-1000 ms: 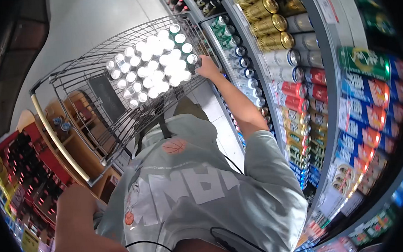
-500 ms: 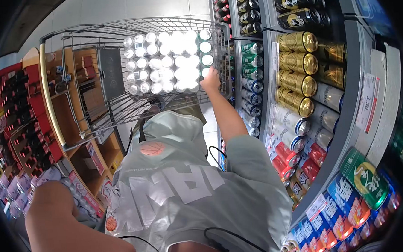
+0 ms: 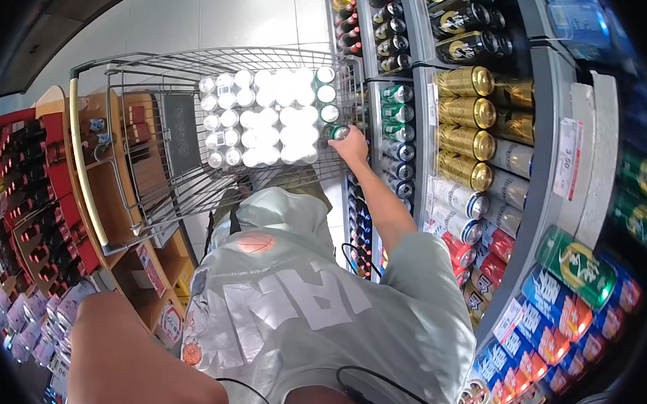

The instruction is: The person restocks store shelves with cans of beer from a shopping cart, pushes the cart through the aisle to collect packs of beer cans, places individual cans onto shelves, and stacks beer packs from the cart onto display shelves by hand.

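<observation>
My right hand (image 3: 353, 147) is closed around a green can (image 3: 338, 132) at the right end of the shopping cart (image 3: 177, 107). The can leans, so its darker end and part of its green side show. Beside it in the cart, a short column of green-rimmed cans (image 3: 326, 93) stands upright. To their left are several rows of cans (image 3: 246, 118), their tops washed out by glare. On the other side only my bent left arm (image 3: 133, 362) shows, low in the view; the left hand is out of sight.
Shelves of gold cans (image 3: 466, 112), green cans (image 3: 397, 113) and blue-and-orange cans (image 3: 549, 314) run along my right. A wooden display unit (image 3: 107, 178) and stacked dark bottles (image 3: 34, 197) stand on the left. Pale floor tiles (image 3: 253, 14) lie beyond the cart.
My right hand has shifted slightly right and down in the view. The green can in it now appears tilted, where earlier the cans in that column stood upright.
</observation>
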`<state>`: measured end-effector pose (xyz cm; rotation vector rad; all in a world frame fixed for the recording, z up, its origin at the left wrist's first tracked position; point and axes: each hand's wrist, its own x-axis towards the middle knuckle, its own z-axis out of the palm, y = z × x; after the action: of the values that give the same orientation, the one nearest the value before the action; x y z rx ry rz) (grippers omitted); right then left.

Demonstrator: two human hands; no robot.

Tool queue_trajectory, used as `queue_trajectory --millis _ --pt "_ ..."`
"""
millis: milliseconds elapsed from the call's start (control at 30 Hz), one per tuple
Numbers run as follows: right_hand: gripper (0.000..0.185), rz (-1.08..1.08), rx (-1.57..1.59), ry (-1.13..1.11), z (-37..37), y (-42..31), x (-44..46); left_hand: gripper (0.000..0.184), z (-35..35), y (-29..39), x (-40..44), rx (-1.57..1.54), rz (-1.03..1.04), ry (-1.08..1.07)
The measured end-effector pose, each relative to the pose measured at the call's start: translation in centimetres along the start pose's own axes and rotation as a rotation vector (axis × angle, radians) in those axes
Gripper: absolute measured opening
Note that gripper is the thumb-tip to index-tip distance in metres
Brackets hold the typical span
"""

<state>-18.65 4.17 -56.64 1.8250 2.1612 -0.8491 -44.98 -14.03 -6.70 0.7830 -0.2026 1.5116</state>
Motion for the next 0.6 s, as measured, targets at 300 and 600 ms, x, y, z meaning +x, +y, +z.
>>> queue_trajectory --millis 300,600 --pt "0.067 -0.320 0.197 0.341 -17.0 -5.1 -11.1 0.016 2.2 6.9 0.0 -0.060 -0.397 -0.371" --pt "0.048 -0.480 0.400 0.611 -38.6 -12.8 -25.5 0.019 5.1 9.4 -3.7 -0.179 -0.427 -0.529"
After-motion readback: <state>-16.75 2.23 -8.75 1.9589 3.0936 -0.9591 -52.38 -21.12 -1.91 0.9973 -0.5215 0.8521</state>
